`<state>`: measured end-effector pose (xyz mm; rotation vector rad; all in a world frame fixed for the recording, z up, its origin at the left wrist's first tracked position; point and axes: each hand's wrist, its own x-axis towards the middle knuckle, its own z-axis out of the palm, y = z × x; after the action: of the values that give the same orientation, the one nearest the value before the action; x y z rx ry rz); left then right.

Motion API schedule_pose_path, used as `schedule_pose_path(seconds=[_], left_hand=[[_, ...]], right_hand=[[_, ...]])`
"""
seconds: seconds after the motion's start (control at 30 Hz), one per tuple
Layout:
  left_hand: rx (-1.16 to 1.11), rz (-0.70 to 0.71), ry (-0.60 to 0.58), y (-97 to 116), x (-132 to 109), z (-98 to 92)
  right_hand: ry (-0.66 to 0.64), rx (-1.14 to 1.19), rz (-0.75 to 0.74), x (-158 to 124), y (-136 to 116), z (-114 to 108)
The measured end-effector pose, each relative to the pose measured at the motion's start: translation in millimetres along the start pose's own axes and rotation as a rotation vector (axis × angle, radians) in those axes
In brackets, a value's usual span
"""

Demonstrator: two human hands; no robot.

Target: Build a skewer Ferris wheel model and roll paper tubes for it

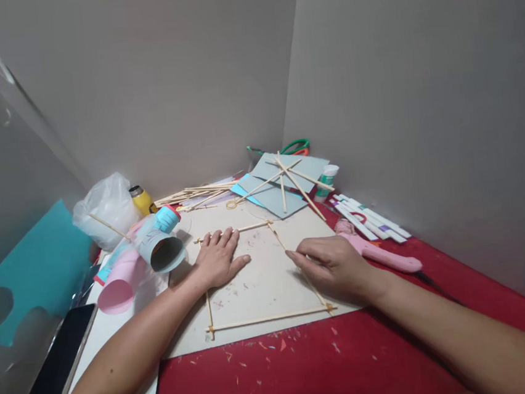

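Head view: four-stick frame (269,318) lies flat on pale board (262,290), which rests on red tabletop (261,380); left hand (219,258) open, palm down, fingers spread over the frame's far-left corner region; right hand (327,265) closed, thumb and fingers pinching the frame's right-side stick; pink glue gun (384,253) just beyond the right hand; loose sticks (292,185) crossed on grey card sheets (272,201) behind the frame; phone (58,359) left of the left forearm.

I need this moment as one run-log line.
left hand: over far stick | right hand: pinching right stick | frame: on board
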<state>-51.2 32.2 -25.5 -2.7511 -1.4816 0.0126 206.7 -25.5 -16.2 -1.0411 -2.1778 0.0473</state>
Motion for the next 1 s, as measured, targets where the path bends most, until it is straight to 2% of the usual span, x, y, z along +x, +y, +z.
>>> schedule_pose_path(seconds=[0.3,0.47,0.77,1.0], left_hand=[[-0.007,0.006,0.069,-3.8,0.0,4.8],[-0.022,0.004,0.057,-2.5,-0.5,4.2],[-0.084,-0.007,0.063,-1.0,0.7,4.7],[-0.081,-0.026,0.067,7.5,-5.5,-11.7]], right_hand=[[0.024,-0.031,0.035,4.9,1.9,-2.3],[0.027,-0.001,0.045,7.0,-0.5,-4.9],[0.052,0.058,-0.084,2.6,-6.9,-13.4],[0.046,0.132,-0.113,1.3,-5.5,-13.3]])
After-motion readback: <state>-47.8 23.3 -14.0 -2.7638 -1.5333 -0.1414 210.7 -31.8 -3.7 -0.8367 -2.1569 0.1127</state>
